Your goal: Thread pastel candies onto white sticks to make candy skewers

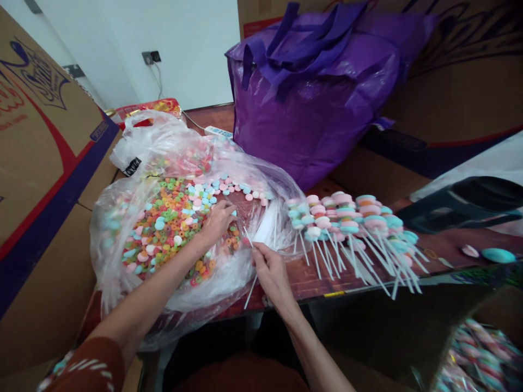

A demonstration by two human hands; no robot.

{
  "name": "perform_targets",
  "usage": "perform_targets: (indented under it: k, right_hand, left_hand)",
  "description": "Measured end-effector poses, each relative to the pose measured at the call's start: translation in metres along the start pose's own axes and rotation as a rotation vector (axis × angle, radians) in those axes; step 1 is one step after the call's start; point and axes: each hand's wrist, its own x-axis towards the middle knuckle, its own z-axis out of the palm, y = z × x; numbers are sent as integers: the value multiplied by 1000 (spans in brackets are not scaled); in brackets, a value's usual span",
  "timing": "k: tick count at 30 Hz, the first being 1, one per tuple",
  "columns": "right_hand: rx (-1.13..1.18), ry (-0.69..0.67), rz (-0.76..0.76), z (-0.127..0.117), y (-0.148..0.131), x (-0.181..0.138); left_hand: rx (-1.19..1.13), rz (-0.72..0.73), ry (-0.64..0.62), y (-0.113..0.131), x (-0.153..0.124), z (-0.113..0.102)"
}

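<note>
My left hand (218,222) reaches over the open clear plastic bag (110,239), fingertips pinched at what looks like a small blue marshmallow (234,213). Under that forearm lie colourful gummy rings (174,198) mixed with pink, white and blue marshmallows (198,189). My right hand (270,272) grips a thin white stick (250,294) between thumb and fingers, tilted, its upper end near the left fingertips. I see no piece threaded on it. To the right, rows of finished candy skewers (347,218) lie with their white sticks pointing toward me.
A large purple bag (306,120) stands behind the candy. Cardboard boxes (44,163) rise at the left and behind. A dark tumbler (461,201) lies at the right, near loose marshmallows (498,255). Wrapped candy skewers (482,348) fill a box at the lower right.
</note>
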Motion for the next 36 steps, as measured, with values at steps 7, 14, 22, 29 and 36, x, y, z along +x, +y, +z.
perform_targets:
  k: [7, 14, 22, 29, 36]
  right_hand:
    - [106, 4, 10, 0, 6, 0]
    - [85, 8, -15, -1, 0, 7]
    - [-47, 42, -74, 4, -15, 17]
    - [-114, 27, -83, 4, -19, 18]
    - [-151, 41, -74, 4, -21, 21]
  left_hand:
    - [20, -10, -41, -5, 2, 4]
    - [-486, -201, -4, 4, -4, -5]
    - [-915, -341, 41, 18, -20, 1]
    - [-747, -311, 137, 25, -25, 1]
    - [-615, -290, 174, 28, -28, 4]
